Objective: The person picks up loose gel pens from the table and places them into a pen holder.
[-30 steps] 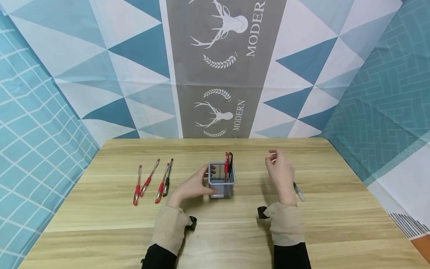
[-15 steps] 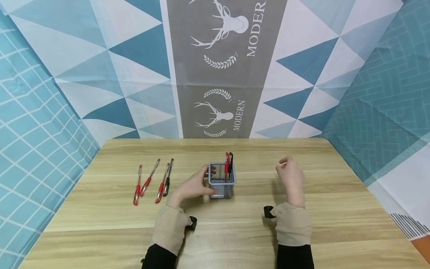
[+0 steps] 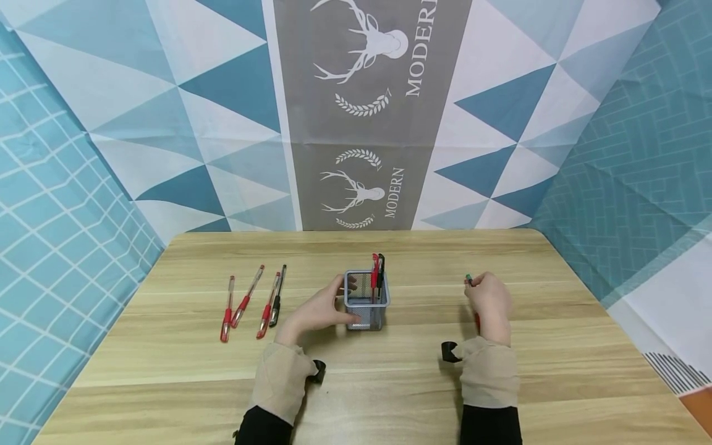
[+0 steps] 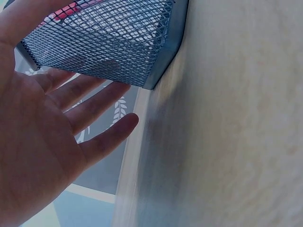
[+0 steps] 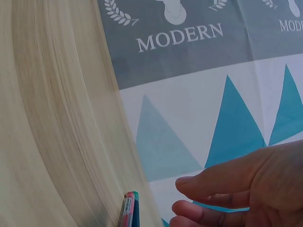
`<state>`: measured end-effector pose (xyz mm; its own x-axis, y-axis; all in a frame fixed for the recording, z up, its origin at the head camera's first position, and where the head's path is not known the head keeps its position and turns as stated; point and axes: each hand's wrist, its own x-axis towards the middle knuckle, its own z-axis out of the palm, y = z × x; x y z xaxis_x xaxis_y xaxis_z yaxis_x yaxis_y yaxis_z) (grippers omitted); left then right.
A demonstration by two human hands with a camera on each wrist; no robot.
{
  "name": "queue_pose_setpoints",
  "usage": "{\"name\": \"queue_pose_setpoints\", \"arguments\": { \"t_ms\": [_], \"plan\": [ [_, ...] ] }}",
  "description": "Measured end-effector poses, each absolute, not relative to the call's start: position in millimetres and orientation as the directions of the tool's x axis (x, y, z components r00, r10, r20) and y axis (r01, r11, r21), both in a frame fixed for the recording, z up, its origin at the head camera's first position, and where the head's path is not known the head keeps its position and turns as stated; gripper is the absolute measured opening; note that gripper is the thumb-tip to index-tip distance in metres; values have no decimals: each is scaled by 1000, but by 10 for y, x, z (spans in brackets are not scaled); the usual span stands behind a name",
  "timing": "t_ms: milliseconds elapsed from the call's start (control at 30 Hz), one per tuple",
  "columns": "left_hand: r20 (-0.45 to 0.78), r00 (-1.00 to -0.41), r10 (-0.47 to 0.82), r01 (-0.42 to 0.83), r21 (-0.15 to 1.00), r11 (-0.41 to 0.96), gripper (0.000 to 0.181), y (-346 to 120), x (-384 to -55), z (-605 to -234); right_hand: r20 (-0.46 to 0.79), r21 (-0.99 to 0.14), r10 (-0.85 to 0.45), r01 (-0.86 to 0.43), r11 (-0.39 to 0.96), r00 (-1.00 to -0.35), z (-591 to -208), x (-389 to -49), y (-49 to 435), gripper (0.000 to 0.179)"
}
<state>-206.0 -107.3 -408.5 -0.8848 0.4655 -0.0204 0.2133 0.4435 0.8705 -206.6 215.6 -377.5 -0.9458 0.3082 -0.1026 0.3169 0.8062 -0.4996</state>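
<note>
Loosely, the right hand (image 3: pixel 489 301) is hanging over the table (image 3: pixel 411 377), its thumb and fingers slightly bent, a gap standing between them and nothing being held. Just off its fingertips, toward ten o'clock, a green-ended pen (image 3: pixel 469 280) is poking out; the wrist view is showing that end apart from the fingers. Something red (image 3: pixel 477 321) is peeking out near the wrist, and whether it is belonging to the same pen I cannot tell. At nine o'clock from there, well apart, the left hand (image 3: pixel 318 310) is gripping a mesh holder (image 3: pixel 371 317) in a wide curve, thumb touching the near wall and fingers spreading behind the far one. The holder is standing upright at the left hand's three o'clock, and a capped red pen (image 3: pixel 374 272) and a black pen (image 3: pixel 381 269) are standing together inside, toward its three o'clock side. Out at nine o'clock, beyond the left hand, three red pens (image 3: pixel 228 309) and a dark pen (image 3: pixel 279 293) are lying side by side, caps pointing roughly to seven. At twelve, behind the table, a patterned cloth (image 3: pixel 356 130) is hanging, showing deer heads, "MODERN" and blue triangles.
</note>
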Motion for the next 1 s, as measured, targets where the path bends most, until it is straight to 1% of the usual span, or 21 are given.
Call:
{"name": "queue_pose_setpoints", "arguments": {
  "t_ms": [67, 200, 267, 333, 433, 533, 600, 733, 867, 1000],
  "plan": [
    [-16, -881, 473, 219, 872, 438, 93, -1070, -2039, -4047, -113, -498, 308, 322, 805, -945, -3791, -2062, 2184, 25],
    [-8, -876, 482, 238, 863, 446, 95, -1094, -2098, -4145, -130, -491, 299, 323, 809, -945, -3821, -2060, 2248, 25],
    [-7, -873, 488, 240, 864, 442, 94, -1097, -2088, -4127, -144, -487, 299, 331, 809, -943, -3834, -2057, 2271, 25],
    [-25, -873, 486, 215, 875, 433, 93, -1087, -2045, -4042, -165, -479, 301, 343, 808, -939, -3834, -2048, 2283, 23],
    [-26, -868, 495, 213, 883, 419, 89, -1070, -1954, -3883, -206, -446, 301, 363, 818, -931, -3822, -2033, 2291, 20],
    [-29, -868, 497, 216, 877, 429, 88, -1068, -1957, -3877, -263, -408, 309, 396, 823, -914, -3819, -2012, 2296, 21],
    [-29, -868, 496, 218, 875, 433, 88, -1068, -1968, -3895, -303, -388, 316, 420, 821, -899, -3820, -2002, 2302, 22],
    [-24, -876, 482, 217, 872, 438, 90, -1073, -2056, -4059, -361, -363, 329, 457, 812, -872, -3825, -1993, 2319, 22],
    [-16, -884, 467, 222, 864, 451, 93, -1088, -2135, -4213, -400, -334, 326, 467, 819, -857, -3833, -1989, 2334, 23],
    [-25, -887, 462, 220, 855, 469, 95, -1100, -2158, -4247, -427, -308, 321, 470, 827, -845, -3843, -1985, 2341, 23]
  ]
}}
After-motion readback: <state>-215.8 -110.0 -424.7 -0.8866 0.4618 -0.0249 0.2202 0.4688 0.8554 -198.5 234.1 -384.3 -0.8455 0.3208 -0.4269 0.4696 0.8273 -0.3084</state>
